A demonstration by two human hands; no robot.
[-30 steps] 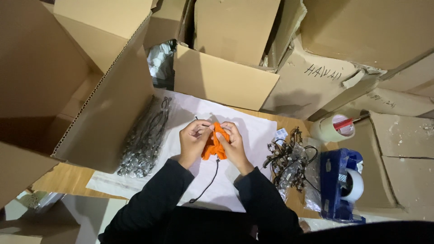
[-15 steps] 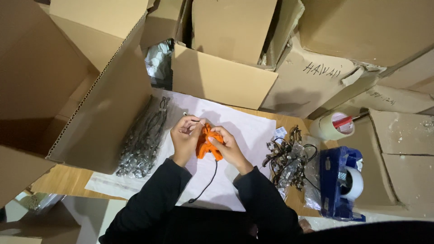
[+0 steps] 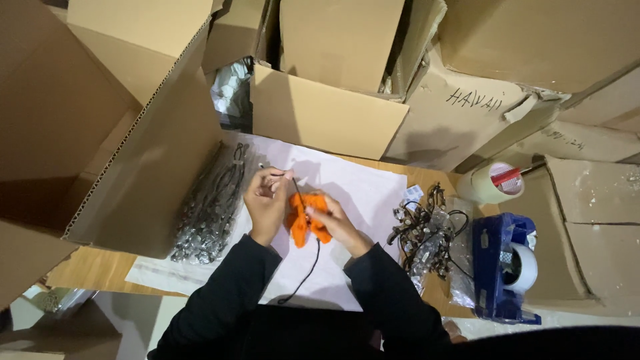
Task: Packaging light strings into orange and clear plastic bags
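At the frame's centre I see my right hand (image 3: 331,217) gripping the orange piece (image 3: 304,221), its long axis running top to bottom. My left hand (image 3: 265,199), just beside it, pinches the black cord (image 3: 307,267), which trails toward the lower frame.

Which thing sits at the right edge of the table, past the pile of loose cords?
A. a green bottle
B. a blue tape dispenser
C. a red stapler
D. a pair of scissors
B: the blue tape dispenser, loaded with a white roll, stands just right of the pile of cords, with a separate tape roll behind it.
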